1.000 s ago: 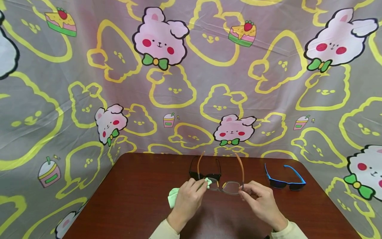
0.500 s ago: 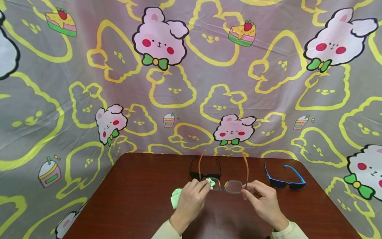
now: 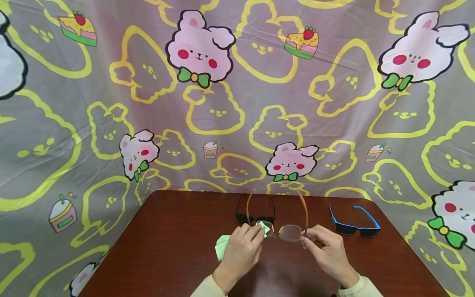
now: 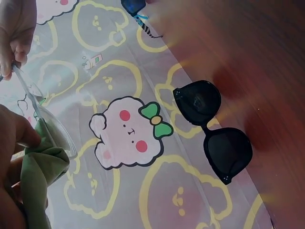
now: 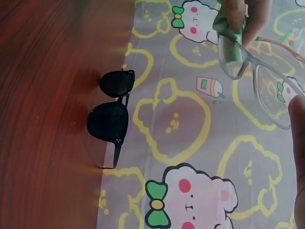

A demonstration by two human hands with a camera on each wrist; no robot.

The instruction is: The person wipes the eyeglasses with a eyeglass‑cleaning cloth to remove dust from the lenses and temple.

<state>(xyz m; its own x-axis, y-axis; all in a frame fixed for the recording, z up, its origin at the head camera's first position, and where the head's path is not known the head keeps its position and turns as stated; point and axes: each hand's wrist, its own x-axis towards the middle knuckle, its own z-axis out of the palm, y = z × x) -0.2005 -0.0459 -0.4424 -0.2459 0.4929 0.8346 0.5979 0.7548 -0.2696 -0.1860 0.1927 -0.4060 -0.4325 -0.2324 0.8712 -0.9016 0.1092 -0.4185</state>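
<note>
A pair of eyeglasses (image 3: 291, 233) with a clear grey frame and orange-brown temples is held up above the table, temples unfolded and pointing away. My right hand (image 3: 330, 252) pinches the frame at its right end, by the hinge. With my left hand (image 3: 241, 251) I pinch a light green cloth (image 5: 233, 47) over the left lens; one end of the cloth hangs out at the hand's left side. In the left wrist view the cloth (image 4: 45, 164) is bunched between the fingers against the lens. The left hand hides part of the lens.
Black sunglasses (image 3: 243, 218) stand on the brown table (image 3: 178, 231) behind the eyeglasses. Blue-framed sunglasses (image 3: 356, 227) rest to the right, temples unfolded. A patterned cloth curtain (image 3: 237, 103) surrounds the table's back and sides.
My left hand has shifted a little to the right with the cloth, across the left lens. The eyeglasses moved slightly right and tilted a bit; the right hand barely moved.
</note>
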